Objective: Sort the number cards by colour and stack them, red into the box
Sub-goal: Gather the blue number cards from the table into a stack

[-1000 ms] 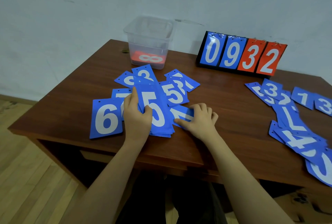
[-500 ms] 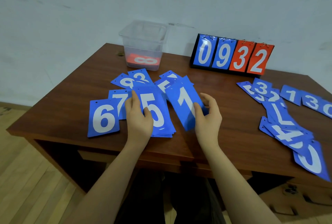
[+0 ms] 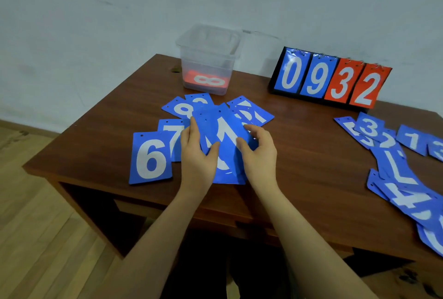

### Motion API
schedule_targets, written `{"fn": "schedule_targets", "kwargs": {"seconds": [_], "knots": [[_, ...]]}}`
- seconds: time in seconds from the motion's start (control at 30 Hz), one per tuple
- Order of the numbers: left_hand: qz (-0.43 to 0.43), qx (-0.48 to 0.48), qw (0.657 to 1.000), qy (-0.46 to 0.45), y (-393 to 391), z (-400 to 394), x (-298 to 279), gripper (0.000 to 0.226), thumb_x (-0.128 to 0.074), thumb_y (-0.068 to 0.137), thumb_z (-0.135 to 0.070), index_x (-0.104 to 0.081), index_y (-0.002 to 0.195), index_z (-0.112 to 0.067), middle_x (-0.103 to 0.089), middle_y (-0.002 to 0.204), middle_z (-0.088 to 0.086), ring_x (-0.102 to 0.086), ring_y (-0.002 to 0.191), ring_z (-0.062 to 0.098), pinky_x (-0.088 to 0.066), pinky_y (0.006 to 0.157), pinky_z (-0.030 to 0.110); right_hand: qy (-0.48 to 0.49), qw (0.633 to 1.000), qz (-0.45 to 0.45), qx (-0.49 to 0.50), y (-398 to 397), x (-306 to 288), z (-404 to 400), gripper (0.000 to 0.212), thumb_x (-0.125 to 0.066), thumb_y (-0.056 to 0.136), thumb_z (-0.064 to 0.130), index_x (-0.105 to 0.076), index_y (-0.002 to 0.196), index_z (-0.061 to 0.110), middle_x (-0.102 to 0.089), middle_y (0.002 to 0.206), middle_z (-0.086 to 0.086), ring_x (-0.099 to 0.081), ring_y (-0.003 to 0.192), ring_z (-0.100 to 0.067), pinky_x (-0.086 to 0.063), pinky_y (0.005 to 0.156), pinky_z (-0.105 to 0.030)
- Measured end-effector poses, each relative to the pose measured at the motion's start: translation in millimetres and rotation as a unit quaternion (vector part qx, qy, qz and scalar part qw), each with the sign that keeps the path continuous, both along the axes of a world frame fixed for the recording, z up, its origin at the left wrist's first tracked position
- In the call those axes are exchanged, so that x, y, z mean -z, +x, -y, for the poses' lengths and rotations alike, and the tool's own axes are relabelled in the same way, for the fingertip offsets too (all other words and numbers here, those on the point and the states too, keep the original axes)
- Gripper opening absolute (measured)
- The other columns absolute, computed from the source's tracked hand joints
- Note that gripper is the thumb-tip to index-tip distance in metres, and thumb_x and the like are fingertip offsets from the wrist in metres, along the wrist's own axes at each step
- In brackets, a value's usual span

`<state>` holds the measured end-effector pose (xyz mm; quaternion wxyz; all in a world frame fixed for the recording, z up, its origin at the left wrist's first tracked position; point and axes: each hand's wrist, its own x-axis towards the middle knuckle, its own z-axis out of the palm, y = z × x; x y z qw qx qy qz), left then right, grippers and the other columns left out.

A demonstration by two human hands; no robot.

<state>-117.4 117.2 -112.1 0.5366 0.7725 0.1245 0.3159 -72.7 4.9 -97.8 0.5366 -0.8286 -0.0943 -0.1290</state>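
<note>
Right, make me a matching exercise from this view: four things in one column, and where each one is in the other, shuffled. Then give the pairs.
Things
1. blue number card marked 6
2. red number card marked 8
3. blue number card marked 1
4. black flip scoreboard showing 0932

Places
A. standing at the far right of the brown wooden desk
B. held between the left hand and the right hand
C. flat on the desk, left of both hands
D. lying inside the clear plastic box

Pairs: 1-C, 2-D, 3-B, 4-A
</note>
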Motion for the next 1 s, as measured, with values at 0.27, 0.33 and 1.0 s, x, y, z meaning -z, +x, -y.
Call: {"fn": "schedule_targets", "kwargs": {"seconds": [0.27, 0.33, 1.0], "knots": [[-0.024, -0.036, 0.999, 0.014, 23.6, -36.9, -3.5, 0.069, -0.053, 0.087, -0.001, -0.019, 0.146, -0.008, -0.038, 0.129, 0.013, -0.052, 0.1, 0.023, -0.051, 0.073, 0.03, -0.208, 0.966, -0.125, 0.094, 68.0, 15.1, -3.4, 0.056, -0.062, 0.084, 0.046, -0.05, 0.13, 0.016, -0.041, 0.136, -0.007, -0.035, 0.127, -0.03, -0.023, 0.105, -0.046], [-0.036, -0.041, 0.998, 0.011, 29.0, -41.9, -1.2, 0.069, -0.051, 0.086, 0.001, -0.019, 0.146, -0.008, -0.038, 0.128, 0.011, -0.051, 0.102, 0.025, -0.05, 0.069, 0.028, -0.261, 0.951, -0.135, 0.096, 78.6, 18.6, -4.0, 0.07, -0.065, 0.08, 0.053, -0.044, 0.135, 0.015, -0.036, 0.139, -0.008, -0.03, 0.129, -0.032, -0.021, 0.106, -0.046], [-0.011, -0.043, 0.998, 0.035, 20.4, -10.3, -9.1, 0.065, -0.049, 0.088, 0.005, -0.018, 0.144, -0.003, -0.039, 0.129, 0.02, -0.043, 0.063, 0.007, -0.041, 0.056, 0.007, 0.105, 0.992, 0.01, 0.067, 22.4, 2.8, 27.1, 0.035, -0.048, 0.098, 0.017, -0.045, 0.133, 0.02, -0.051, 0.131, 0.006, -0.05, 0.12, -0.006, -0.049, 0.091, -0.024]]}}
